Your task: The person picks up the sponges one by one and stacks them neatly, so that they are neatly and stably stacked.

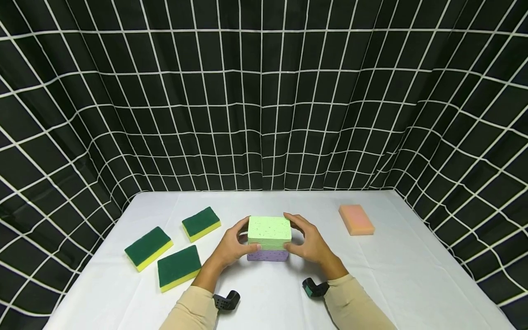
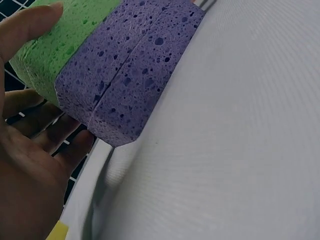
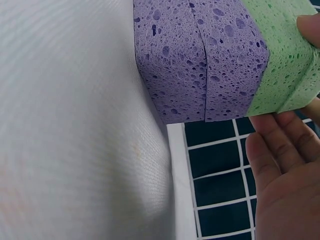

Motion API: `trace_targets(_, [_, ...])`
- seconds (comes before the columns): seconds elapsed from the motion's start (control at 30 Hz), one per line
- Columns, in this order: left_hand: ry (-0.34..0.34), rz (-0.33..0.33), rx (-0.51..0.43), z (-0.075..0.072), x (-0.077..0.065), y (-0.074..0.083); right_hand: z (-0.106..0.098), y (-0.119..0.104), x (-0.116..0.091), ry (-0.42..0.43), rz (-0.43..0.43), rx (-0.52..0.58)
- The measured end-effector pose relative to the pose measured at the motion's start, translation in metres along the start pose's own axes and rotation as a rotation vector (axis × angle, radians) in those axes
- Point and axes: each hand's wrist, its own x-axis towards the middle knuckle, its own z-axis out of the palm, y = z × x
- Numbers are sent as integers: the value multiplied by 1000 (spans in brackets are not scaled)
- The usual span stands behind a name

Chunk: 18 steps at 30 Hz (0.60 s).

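Observation:
A stack of sponges stands on the white table in the middle of the head view. Light green sponge (image 1: 269, 228) lies on top, and a seam in the right wrist view suggests two green layers. Beneath it sit two purple sponges (image 3: 200, 60), one upon the other, resting on the cloth. My left hand (image 1: 232, 246) holds the green part from the left, its thumb on the near face and fingers round the side. From the right, my right hand (image 1: 310, 243) grips the same green part, thumb in front and fingers behind. The stack's far face is hidden.
Several green-and-yellow scouring sponges, such as one scouring sponge (image 1: 178, 266), lie on the left of the white tablecloth (image 1: 272, 302). An orange sponge (image 1: 356, 219) lies at the back right. Black curtains with a white grid (image 1: 264, 114) enclose the table's back and sides.

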Motion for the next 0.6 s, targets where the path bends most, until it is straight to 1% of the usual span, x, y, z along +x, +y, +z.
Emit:
trace_targets(0.2, [25, 35, -1, -1, 2, 7, 0, -1, 1, 1, 6, -2])
trace_targets(0.4, [51, 94, 13, -1, 2, 14, 0, -2, 2, 4, 13, -14])
trace_targets(0.5, [54, 118, 24, -1, 2, 18, 0, -2, 1, 7, 14, -21])
trace_targets(0.6, [50, 126, 35, 0, 2, 20, 0, -2, 1, 12, 19, -21])
